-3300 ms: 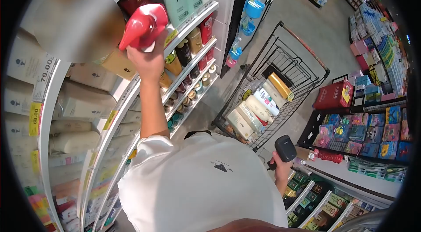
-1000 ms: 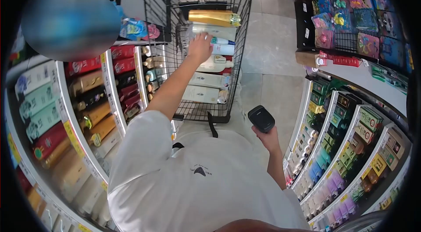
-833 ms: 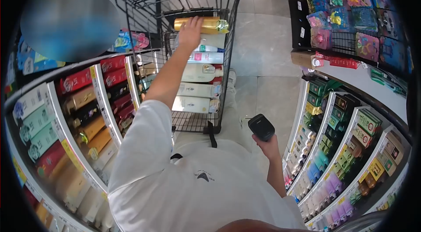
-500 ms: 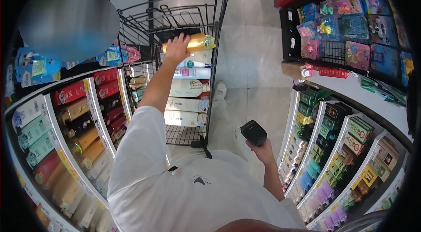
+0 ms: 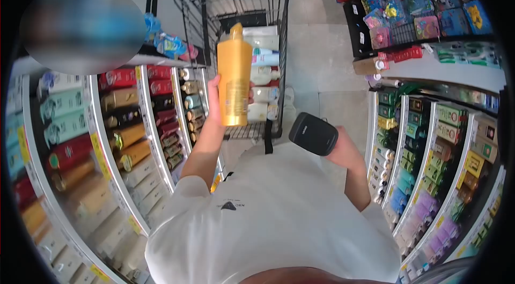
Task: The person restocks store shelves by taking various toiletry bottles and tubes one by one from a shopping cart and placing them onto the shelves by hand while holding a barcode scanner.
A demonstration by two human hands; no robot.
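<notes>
"See the gold pump bottle [image 5: 234, 80]? Half a second ago it lay across the far part of the shopping cart [image 5: 277, 133]."

"Now it's lifted out over the cart, the pump end pointing far and the base toward the shopper. The left hand [image 5: 214, 102] has it: thumb along its left side, fingertips showing round its right, spread just as wide as the bottle."

"And the right hand [image 5: 347, 147]?"

"It's holding the black handheld scanner [image 5: 314, 133], which has swung left, in front of the shirt [image 5: 273, 214]. The fingers are mostly hidden behind it, so I can't tell how tightly they're closed."

"How near are the two?"

"Scanner's just to the right of the bottle, not touching. Behind the bottle, pale bottles [image 5: 262, 75] lie in the cart."
</notes>
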